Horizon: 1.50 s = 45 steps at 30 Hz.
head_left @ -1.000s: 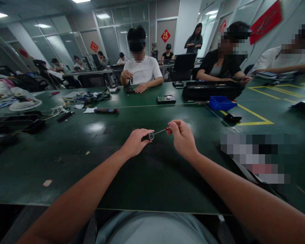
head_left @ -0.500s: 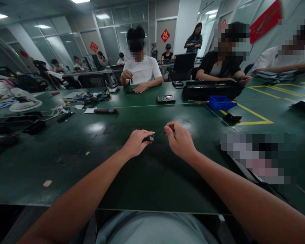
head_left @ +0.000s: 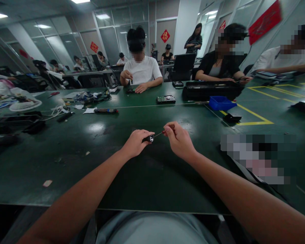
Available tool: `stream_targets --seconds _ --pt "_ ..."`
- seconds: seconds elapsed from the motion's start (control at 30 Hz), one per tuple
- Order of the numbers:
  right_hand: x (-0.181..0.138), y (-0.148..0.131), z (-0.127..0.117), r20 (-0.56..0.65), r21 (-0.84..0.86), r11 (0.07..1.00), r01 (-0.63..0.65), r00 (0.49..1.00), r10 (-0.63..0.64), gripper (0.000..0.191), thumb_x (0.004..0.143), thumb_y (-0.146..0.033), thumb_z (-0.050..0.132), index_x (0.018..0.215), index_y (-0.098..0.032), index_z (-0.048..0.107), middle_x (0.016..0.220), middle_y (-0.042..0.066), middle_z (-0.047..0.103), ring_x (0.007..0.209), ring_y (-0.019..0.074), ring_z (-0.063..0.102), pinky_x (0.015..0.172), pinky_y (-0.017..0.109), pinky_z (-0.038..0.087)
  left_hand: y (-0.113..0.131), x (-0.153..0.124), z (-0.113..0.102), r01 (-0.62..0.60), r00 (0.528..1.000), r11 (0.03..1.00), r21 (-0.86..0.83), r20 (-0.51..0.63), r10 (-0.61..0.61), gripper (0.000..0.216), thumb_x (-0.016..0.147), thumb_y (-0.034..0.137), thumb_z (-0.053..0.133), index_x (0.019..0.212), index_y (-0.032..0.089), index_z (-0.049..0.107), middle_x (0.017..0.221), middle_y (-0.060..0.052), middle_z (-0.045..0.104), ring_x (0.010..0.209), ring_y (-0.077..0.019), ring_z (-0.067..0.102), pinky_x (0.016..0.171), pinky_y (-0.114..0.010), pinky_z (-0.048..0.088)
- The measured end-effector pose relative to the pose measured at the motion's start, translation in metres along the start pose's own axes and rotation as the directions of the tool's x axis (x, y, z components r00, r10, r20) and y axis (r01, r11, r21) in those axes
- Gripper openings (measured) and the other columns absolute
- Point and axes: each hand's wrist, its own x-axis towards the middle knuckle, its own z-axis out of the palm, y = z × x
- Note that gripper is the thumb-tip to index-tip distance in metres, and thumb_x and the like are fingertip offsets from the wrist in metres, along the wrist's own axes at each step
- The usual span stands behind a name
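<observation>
1. your left hand (head_left: 136,142) grasps a dark cylinder (head_left: 150,138) mid-frame, above the counter (head_left: 147,183), its round end facing right.
2. your right hand (head_left: 180,139), just right of centre, pinches a thin red-handled tool (head_left: 164,131).
3. half a second ago the tip stood apart; now the shaft reaches that end again, so work there seems resumed. contact depth is too small to tell.

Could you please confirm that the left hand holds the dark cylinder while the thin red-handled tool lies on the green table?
Not quite: the head view shows the thin red-handled tool held in the right hand, its shaft pointing toward the dark cylinder, rather than lying on the green table. The left hand does hold the dark cylinder.
</observation>
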Motion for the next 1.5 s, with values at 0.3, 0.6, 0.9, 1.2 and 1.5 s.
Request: stream_targets --seconds 0.3,0.6,0.9,1.2,1.5 --pt "0.002 0.002 0.000 -0.015 -0.119 0.992 0.030 0.999 -0.032 0.020 0.099 -0.036 0.041 0.094 -0.023 0.055 0.080 0.006 0.069 0.075 0.0221 0.065 0.070 0.035 0.045 0.000 0.001 0.000 0.021 0.999 1.000 0.017 0.034 -0.022 0.040 0.088 0.018 0.066 0.127 0.024 0.062 0.122 -0.007 0.066 0.116 -0.0250 0.058 0.104 -0.046 0.041" --pt "0.002 0.001 -0.001 -0.039 -0.122 0.992 -0.001 0.999 -0.004 0.020 0.099 -0.036 0.042 0.093 -0.023 0.056 0.080 0.006 0.068 0.074 0.0221 0.065 0.070 0.035 0.044 -0.004 0.001 0.000 0.191 0.966 0.957 -0.221 -0.131 -0.223 0.038 0.086 0.020 0.069 0.123 0.022 0.063 0.124 -0.006 0.064 0.115 -0.0227 0.058 0.104 -0.041 0.045" --pt "0.002 0.003 -0.001 -0.051 -0.100 0.995 0.005 0.999 -0.010 0.021 0.099 -0.038 0.042 0.095 -0.023 0.057 0.081 0.006 0.069 0.077 0.0226 0.066 0.070 0.036 0.045 -0.007 0.003 -0.001 0.257 0.916 0.787 -0.561 -0.120 -0.384 0.042 0.096 0.037 0.049 0.134 0.021 0.046 0.111 -0.008 0.063 0.090 -0.0177 0.061 0.081 -0.034 0.052" --pt "0.001 0.002 -0.001 -0.045 -0.107 0.994 -0.002 0.999 -0.002 0.020 0.100 -0.036 0.042 0.096 -0.023 0.056 0.084 0.006 0.069 0.079 0.0233 0.067 0.072 0.036 0.045 0.014 0.004 0.004 0.133 0.989 0.991 -0.019 0.066 -0.132 0.030 0.096 0.037 0.052 0.118 0.019 0.062 0.115 -0.009 0.063 0.104 -0.0253 0.060 0.089 -0.039 0.049" --pt "0.002 0.002 0.000 -0.036 -0.129 0.992 -0.011 0.999 0.006 0.020 0.099 -0.036 0.042 0.095 -0.023 0.057 0.083 0.007 0.070 0.079 0.0243 0.067 0.073 0.037 0.045 0.019 0.009 0.012 0.047 0.984 0.941 0.335 0.145 -0.101 0.033 0.094 0.044 0.055 0.113 0.020 0.069 0.099 -0.011 0.062 0.093 -0.0270 0.061 0.077 -0.037 0.050"
